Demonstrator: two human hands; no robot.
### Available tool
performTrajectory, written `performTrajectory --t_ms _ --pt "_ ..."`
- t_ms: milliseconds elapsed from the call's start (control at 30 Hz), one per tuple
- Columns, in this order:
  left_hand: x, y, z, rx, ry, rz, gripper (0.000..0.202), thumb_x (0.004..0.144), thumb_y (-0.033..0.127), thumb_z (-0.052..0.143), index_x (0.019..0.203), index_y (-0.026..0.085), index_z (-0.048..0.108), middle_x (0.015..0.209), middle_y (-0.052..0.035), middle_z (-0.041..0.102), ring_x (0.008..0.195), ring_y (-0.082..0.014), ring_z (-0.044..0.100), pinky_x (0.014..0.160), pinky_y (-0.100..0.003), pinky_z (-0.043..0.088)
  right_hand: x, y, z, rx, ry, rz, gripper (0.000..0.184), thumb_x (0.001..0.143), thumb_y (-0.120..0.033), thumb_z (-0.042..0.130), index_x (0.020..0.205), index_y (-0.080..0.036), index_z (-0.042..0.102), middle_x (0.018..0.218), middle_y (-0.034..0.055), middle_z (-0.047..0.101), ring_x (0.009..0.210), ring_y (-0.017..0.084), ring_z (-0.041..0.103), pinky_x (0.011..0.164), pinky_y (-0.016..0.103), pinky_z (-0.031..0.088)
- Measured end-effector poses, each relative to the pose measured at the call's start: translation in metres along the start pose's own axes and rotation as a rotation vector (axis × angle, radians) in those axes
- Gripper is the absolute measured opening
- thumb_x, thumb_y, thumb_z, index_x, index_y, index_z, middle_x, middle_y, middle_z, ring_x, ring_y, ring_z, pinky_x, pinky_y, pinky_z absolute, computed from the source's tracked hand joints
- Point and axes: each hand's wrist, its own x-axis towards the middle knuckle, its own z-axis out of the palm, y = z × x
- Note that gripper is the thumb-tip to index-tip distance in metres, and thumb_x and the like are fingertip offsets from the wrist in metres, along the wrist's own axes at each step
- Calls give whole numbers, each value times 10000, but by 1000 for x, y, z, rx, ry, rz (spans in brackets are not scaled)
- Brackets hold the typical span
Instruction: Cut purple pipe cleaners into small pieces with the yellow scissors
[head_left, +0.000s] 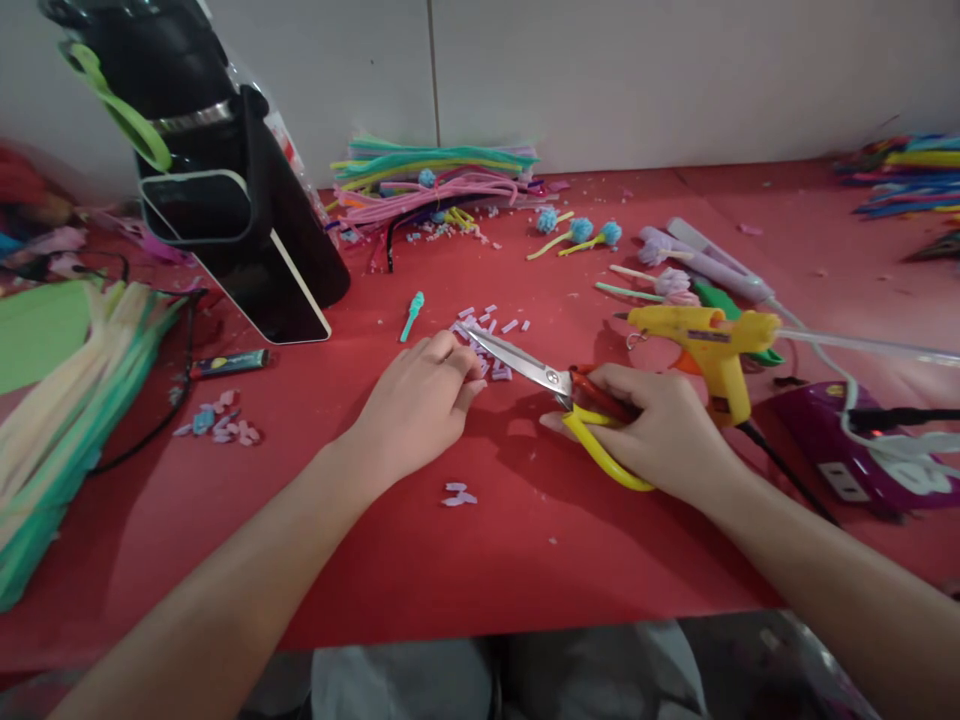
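Observation:
My right hand (652, 420) is closed round the handles of a pair of scissors (525, 362), one handle yellow and one red. The metal blades point left and look almost closed, with their tip over a small pile of cut lilac pieces (501, 374). At the near left side of that pile is my left hand (420, 400), fingers curled and thumb tucked in. Whatever those fingers pinch, if anything, is hidden. A teal twisted stem (412, 316) lies just beyond the left hand. A few more lilac bits (457, 495) lie nearer the table's front edge.
A yellow glue gun (705, 340) rests right of the scissors, beside a purple power strip (832, 450). Pipe cleaners (442, 165) are heaped at the back, near blue pompom stems (580, 232). A tall black bottle (247, 200) stands left, by another pipe-cleaner bundle (82, 410).

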Motion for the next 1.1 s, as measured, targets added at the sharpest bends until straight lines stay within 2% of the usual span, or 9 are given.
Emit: performTrajectory --t_ms 433,533,667,833,967,1100 --pt "3 2 0 -55 -41 -26 169 986 234 510 970 153 657 1046 -105 619 931 -259 635 857 -430 510 0 0 0 5 -11 37 591 683 -727 743 621 -215 454 566 -50 313 547 109 277 486 261 226" --pt "3 0 -2 -115 4 -36 178 996 218 477 914 165 626 1020 -91 610 903 -232 621 844 -413 504 0 0 0 9 -10 40 598 680 -737 739 613 -217 450 564 -49 310 544 110 279 488 262 226" --pt "1 -9 -10 -345 167 -85 130 992 226 502 891 185 573 956 -49 605 823 -167 577 785 -341 491 0 -1 0 7 -7 43 605 684 -743 732 607 -217 444 559 -47 314 542 108 275 486 264 222" --pt "-7 -23 -20 -779 241 -199 99 959 272 581 914 184 584 787 -7 585 652 -116 497 616 -265 436 -1 1 0 36 -21 54 617 674 -746 737 602 -213 434 573 -42 332 546 105 289 477 257 237" --pt "-14 -31 -21 -941 237 -176 187 950 251 586 1110 201 668 791 -2 548 637 -106 460 594 -251 410 -1 2 0 36 -30 63 620 667 -758 736 607 -208 455 573 -40 342 543 105 304 470 253 252" --pt "-19 -34 -21 -970 175 -193 203 980 227 516 1069 199 696 762 -2 515 653 -108 476 614 -249 424 -2 2 0 36 -33 66 605 672 -750 742 623 -202 491 574 -37 370 540 104 322 466 250 268"
